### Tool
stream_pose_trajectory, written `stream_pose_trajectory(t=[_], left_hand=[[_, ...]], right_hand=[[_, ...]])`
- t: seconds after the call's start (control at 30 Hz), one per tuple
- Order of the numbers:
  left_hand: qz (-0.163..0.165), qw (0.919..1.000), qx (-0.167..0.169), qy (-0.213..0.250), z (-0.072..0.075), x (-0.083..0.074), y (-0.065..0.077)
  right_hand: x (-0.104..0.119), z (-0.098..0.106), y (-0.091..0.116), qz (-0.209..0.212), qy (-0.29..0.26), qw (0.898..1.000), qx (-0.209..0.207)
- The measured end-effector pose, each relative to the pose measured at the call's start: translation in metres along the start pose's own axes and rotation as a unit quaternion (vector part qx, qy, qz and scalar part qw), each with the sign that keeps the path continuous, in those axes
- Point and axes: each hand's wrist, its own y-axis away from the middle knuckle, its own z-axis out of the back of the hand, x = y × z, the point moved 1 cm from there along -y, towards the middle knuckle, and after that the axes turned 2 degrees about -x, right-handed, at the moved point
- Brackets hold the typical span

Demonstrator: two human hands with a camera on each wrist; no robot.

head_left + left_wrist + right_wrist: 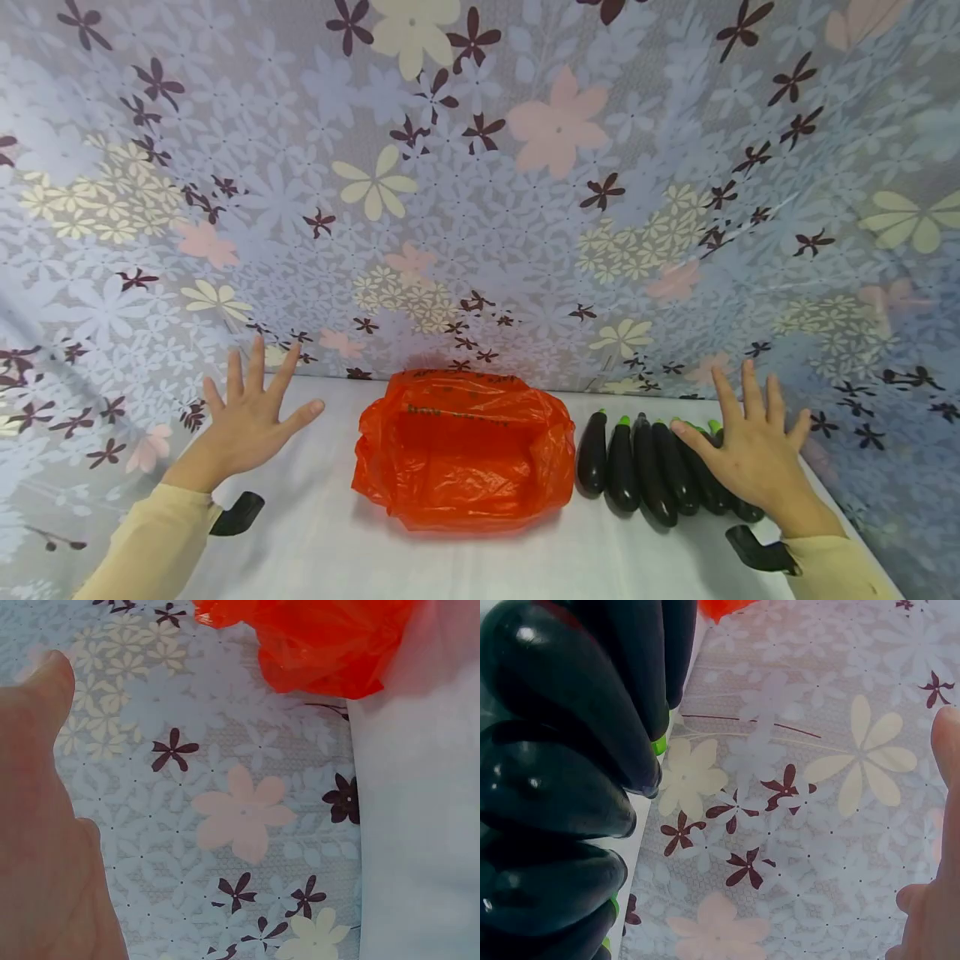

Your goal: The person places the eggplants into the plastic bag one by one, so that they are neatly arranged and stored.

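Note:
An orange-red plastic bag (pixel 465 467) sits on the white table with its mouth spread wide toward me. To its right several dark eggplants (pixel 652 475) lie side by side, their green stem ends pointing away. My left hand (pixel 251 421) is held to the left of the bag, fingers spread, holding nothing. Over the right end of the row my right hand (pixel 761 454) hovers with fingers splayed, hiding part of the eggplants there. In the right wrist view the eggplants (pixel 547 780) fill the left side, apart from the hand.
A flower-patterned cloth (pixel 465 208) stands behind the white tabletop (pixel 300 517) and along both its sides. Black straps (pixel 238 512) show at both wrists by the pale sleeves.

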Motion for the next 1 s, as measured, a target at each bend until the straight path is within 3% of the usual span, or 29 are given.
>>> stream_pose_trajectory(t=[0.33, 1.0], left_hand=[[-0.007, 0.9976, -0.013, 0.067, 0.001, -0.003, 0.006], [-0.016, 0.9913, -0.032, 0.127, -0.024, -0.013, 0.017]], right_hand=[[0.005, -0.002, 0.001, -0.001, -0.026, 0.999, -0.028], [0.021, -0.015, 0.007, 0.015, -0.085, 0.993, -0.077]])
